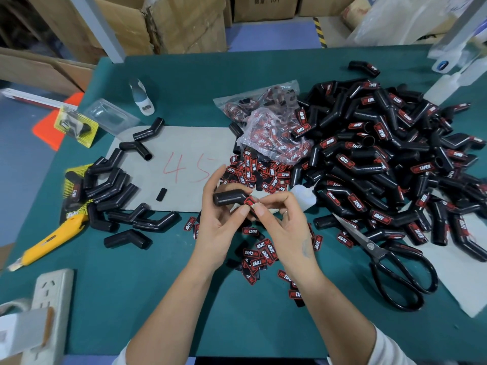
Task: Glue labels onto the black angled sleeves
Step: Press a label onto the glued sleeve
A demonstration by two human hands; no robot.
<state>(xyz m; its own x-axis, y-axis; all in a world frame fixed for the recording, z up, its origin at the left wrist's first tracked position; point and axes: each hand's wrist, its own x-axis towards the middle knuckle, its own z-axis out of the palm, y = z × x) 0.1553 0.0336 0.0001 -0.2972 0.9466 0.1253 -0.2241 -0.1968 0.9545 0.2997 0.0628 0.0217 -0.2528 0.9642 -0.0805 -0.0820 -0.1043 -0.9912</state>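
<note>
scissors (379,248) right, knife (50,239) left, labels (259,255) between wrists

Both forearms enter from the bottom edge, at about six o'clock, and converge toward the centre. The left hand (220,219) is turned palm inward, with its fingers curled up and pointing toward twelve o'clock, gripping something between thumb and fingers. The right hand (287,222) sits just beside it at three o'clock, its back facing the camera, with the thumb and forefinger pinched together toward nine o'clock. Their fingertips nearly meet. White sleeve cuffs show at both elbows.
</note>
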